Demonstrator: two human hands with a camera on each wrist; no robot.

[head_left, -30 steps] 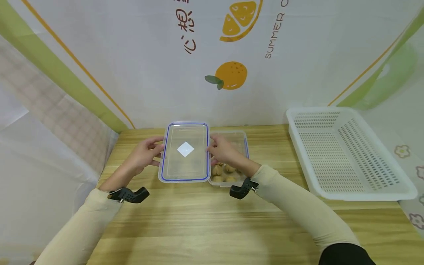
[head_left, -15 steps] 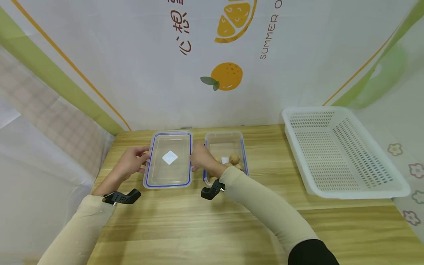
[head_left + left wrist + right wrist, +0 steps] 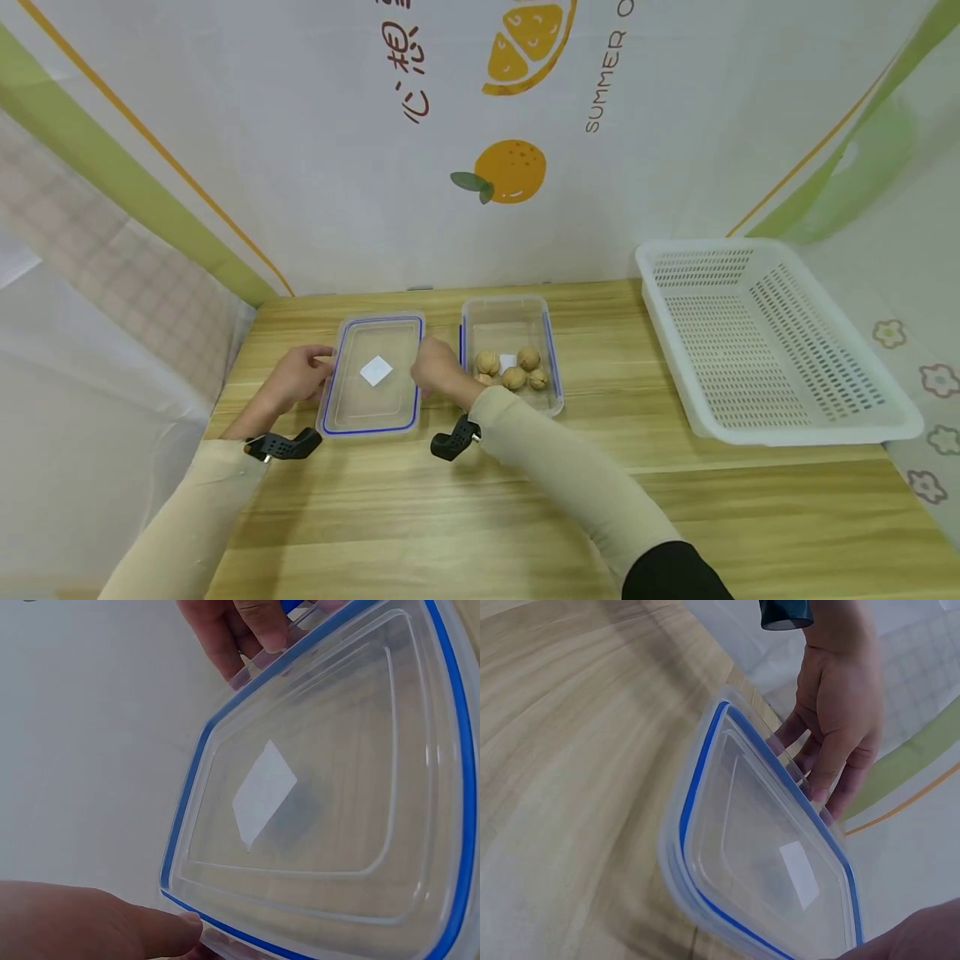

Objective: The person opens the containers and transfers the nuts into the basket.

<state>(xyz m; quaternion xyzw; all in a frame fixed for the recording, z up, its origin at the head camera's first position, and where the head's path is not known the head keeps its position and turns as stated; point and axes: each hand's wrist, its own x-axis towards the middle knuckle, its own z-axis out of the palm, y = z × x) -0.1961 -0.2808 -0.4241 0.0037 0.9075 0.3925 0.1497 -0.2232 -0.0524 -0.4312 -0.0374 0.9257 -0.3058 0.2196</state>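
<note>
A clear plastic lid (image 3: 372, 396) with a blue seal and a white diamond label (image 3: 264, 791) lies label up between both hands. My left hand (image 3: 294, 379) grips its left edge, thumb on the rim and fingers at the side flap, as the right wrist view shows. On the opposite edge, my right hand (image 3: 437, 367) pinches the rim. Whether the lid touches the table cannot be told. Just right of the right hand stands an uncovered clear container (image 3: 504, 312) with several walnuts (image 3: 514, 378) inside. The right forearm partly covers its near left corner.
A white perforated plastic basket (image 3: 817, 417) stands at the right of the wooden table (image 3: 420, 517). Behind the table hangs a white cloth (image 3: 337, 167) printed with oranges and lettering. Another cloth (image 3: 150, 275) closes off the left side.
Both hands have carried the lid left and downward, away from over the container. The container and its walnuts are now mostly uncovered to view. The camera has shifted slightly.
</note>
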